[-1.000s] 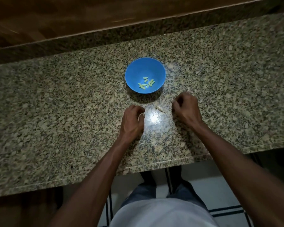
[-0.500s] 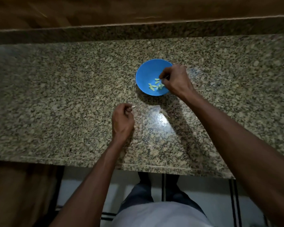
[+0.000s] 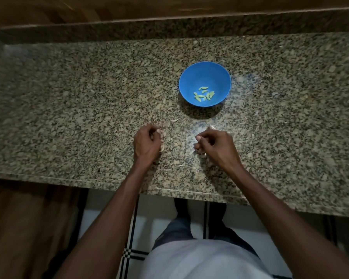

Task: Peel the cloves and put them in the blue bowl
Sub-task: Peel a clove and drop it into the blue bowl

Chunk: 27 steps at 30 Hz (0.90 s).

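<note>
The blue bowl [image 3: 205, 77] stands on the granite counter [image 3: 69, 109], right of centre, with several pale green peeled cloves [image 3: 204, 94] in its bottom. My left hand [image 3: 147, 141] rests on the counter below and left of the bowl. Its fingers are curled round pale unpeeled cloves [image 3: 162, 148] that show at their edge. My right hand [image 3: 216, 146] lies on the counter just below the bowl, fingers curled. I see nothing held in it. The two hands are about a hand's width apart.
Thin scraps of peel lie on the counter: one scrap [image 3: 174, 120] between my hands and the bowl, another scrap [image 3: 212, 127] by my right knuckles. The counter's front edge [image 3: 169, 188] runs just behind my wrists. A raised granite ledge [image 3: 169, 27] borders the back.
My right hand has come back from over the bowl to the counter near my left hand. The left hand has stayed in place, still curled.
</note>
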{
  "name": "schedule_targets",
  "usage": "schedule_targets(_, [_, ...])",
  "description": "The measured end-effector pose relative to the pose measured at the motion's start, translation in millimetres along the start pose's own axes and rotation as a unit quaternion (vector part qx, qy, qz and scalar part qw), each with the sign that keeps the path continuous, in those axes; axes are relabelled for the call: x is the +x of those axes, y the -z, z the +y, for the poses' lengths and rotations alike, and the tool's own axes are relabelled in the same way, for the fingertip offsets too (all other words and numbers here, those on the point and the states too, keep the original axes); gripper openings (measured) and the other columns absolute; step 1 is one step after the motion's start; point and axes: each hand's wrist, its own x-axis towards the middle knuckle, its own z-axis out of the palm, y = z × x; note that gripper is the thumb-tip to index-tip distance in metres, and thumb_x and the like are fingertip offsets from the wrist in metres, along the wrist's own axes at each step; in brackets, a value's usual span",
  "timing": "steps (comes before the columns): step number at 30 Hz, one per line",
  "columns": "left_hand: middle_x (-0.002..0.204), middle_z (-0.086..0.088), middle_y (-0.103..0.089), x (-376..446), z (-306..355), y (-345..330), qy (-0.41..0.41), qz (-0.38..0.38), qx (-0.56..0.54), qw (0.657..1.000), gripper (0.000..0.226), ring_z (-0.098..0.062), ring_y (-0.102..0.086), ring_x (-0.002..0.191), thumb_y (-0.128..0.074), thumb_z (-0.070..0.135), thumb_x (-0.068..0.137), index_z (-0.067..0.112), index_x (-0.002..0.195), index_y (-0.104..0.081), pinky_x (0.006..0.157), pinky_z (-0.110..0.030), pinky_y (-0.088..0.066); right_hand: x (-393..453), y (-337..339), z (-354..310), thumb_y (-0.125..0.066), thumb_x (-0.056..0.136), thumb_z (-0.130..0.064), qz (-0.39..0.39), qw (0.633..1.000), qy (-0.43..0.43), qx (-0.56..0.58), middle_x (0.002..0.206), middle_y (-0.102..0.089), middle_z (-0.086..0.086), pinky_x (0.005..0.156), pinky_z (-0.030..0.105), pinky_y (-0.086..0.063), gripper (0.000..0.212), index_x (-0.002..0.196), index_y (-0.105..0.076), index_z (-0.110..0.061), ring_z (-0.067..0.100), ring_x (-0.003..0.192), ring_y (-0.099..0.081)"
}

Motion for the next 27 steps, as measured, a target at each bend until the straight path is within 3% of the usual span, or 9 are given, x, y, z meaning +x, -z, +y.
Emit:
schedule_targets(5, [0.098, 0.003, -0.065, -18, -25, 17, -0.057, -0.104, 0.032, 0.992, 0.029, -0.006, -0.061, 0.087, -0.084, 0.040, 0.083, 0.017, 0.096, -0.071, 0.071, -0.020, -0.051, 1, -24, -6, -0.061, 0.104, -0.018, -0.023, 1.000, -0.009, 0.008, 0.078, -0.078, -0.005, 0.073, 0.028, -0.062, 0.017, 0.099, -0.077, -0.013, 0.010, 0.070, -0.075])
schedule_targets(7, [0.097, 0.002, -0.063, -24, -31, 15, -0.076, -0.104, 0.043, 0.991, 0.024, -0.007, -0.060, 0.084, -0.088, 0.031, 0.081, 0.016, 0.089, -0.071, 0.071, -0.022, -0.052, 2, -31, -7, -0.062, 0.104, -0.020, -0.034, 0.999, -0.011, 0.006, 0.080, -0.078, -0.005, 0.075, 0.033, -0.063, 0.017, 0.099, -0.077, -0.013, 0.009, 0.072, -0.075])
schedule_targets(9, [0.094, 0.003, -0.061, -29, -33, 12, -0.084, -0.089, 0.046, 0.991, 0.018, -0.010, -0.061, 0.083, -0.085, 0.022, 0.084, 0.015, 0.083, -0.069, 0.075, -0.027, -0.055, -1, -36, -9, -0.063, 0.103, -0.023, -0.041, 0.999, -0.013, 0.001, 0.081, -0.078, -0.005, 0.074, 0.029, -0.060, 0.017, 0.099, -0.077, -0.013, 0.005, 0.073, -0.075])
schedule_targets(12, [0.097, 0.003, -0.060, -30, -32, 5, -0.080, -0.089, 0.052, 0.991, 0.012, -0.015, -0.060, 0.089, -0.073, 0.020, 0.095, 0.014, 0.087, -0.066, 0.081, -0.032, -0.057, -6, -42, -9, -0.066, 0.102, -0.026, -0.038, 0.999, -0.031, 0.016, 0.083, -0.079, -0.006, 0.076, 0.030, -0.060, 0.016, 0.101, -0.078, -0.015, 0.007, 0.078, -0.075])
schedule_targets(18, [0.089, 0.005, -0.073, -48, 3, -14, -0.033, -0.076, -0.114, 0.990, 0.008, -0.005, -0.069, 0.084, -0.071, 0.024, 0.098, 0.016, 0.098, -0.071, 0.069, -0.017, -0.055, -22, -45, -12, -0.078, 0.094, -0.029, -0.051, 0.976, -0.094, 0.190, 0.099, -0.081, 0.003, 0.087, 0.039, -0.063, 0.024, 0.110, -0.081, -0.011, 0.019, 0.096, -0.078])
schedule_targets(22, [0.086, 0.003, -0.075, -55, 26, -32, -0.016, -0.058, -0.208, 0.976, 0.007, -0.003, -0.071, 0.079, -0.074, 0.017, 0.095, 0.010, 0.096, -0.075, 0.067, -0.014, -0.054, -23, -37, -8, -0.081, 0.091, -0.024, 0.032, 0.959, -0.130, 0.250, 0.098, -0.081, 0.007, 0.092, 0.048, -0.062, 0.020, 0.105, -0.081, -0.010, 0.025, 0.096, -0.078])
schedule_targets(24, [0.088, -0.001, -0.077, -54, 35, -37, -0.004, -0.081, -0.249, 0.965, 0.006, -0.006, -0.074, 0.081, -0.074, 0.011, 0.094, 0.007, 0.097, -0.077, 0.069, -0.018, -0.057, -22, -30, -6, -0.081, 0.091, -0.019, 0.066, 0.962, -0.123, 0.236, 0.095, -0.081, 0.007, 0.089, 0.047, -0.064, 0.014, 0.102, -0.081, -0.010, 0.023, 0.093, -0.078])
schedule_targets(27, [0.093, -0.008, -0.079, -50, 40, -41, 0.021, -0.139, -0.323, 0.936, 0.010, -0.019, -0.078, 0.088, -0.077, 0.010, 0.092, 0.003, 0.100, -0.078, 0.078, -0.035, -0.064, -20, -21, -1, -0.081, 0.089, -0.014, 0.080, 0.964, -0.118, 0.225, 0.094, -0.080, 0.010, 0.087, 0.048, -0.064, 0.013, 0.101, -0.080, -0.008, 0.027, 0.089, -0.078])
